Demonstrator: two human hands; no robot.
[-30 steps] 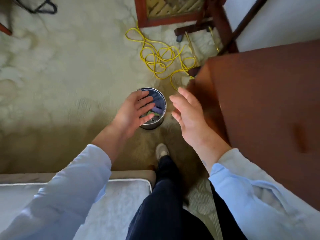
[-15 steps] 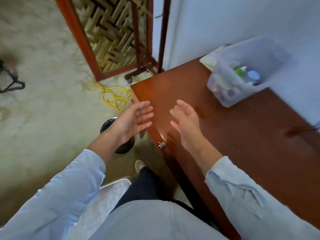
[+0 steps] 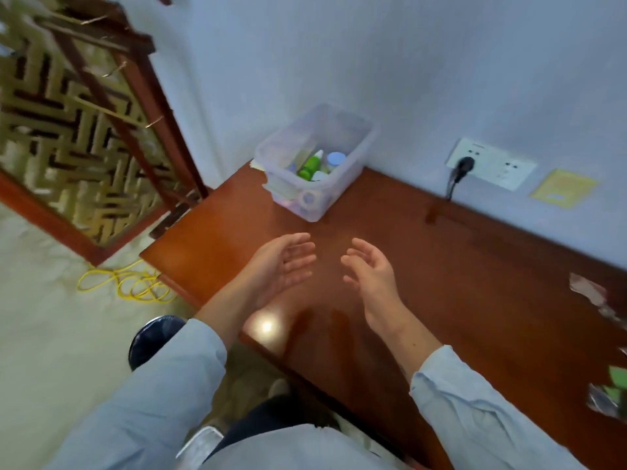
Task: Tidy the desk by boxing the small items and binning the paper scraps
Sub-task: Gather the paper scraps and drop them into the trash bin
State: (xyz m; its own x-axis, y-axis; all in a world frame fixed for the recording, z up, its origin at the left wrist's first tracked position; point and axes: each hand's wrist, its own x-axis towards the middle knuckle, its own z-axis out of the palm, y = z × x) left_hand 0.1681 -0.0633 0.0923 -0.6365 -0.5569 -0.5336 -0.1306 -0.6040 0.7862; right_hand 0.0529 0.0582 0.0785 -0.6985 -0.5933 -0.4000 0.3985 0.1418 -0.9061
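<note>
Blue-sleeved, the left hand and right hand hover empty, fingers relaxed, over the wooden surface. The clear box beyond holds small items; paper scraps at the right edge probably need gathering next for the floor bin.

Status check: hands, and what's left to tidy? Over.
Left hand, right hand open, empty, above desk. Small items in box. Paper scraps on desk's right end. Nothing in the way.

The box sits on the desk at its far left corner against the wall; bottles lie in it; paper scraps lie at the desk's right edge; the bin stands on the floor left of the desk.
</note>
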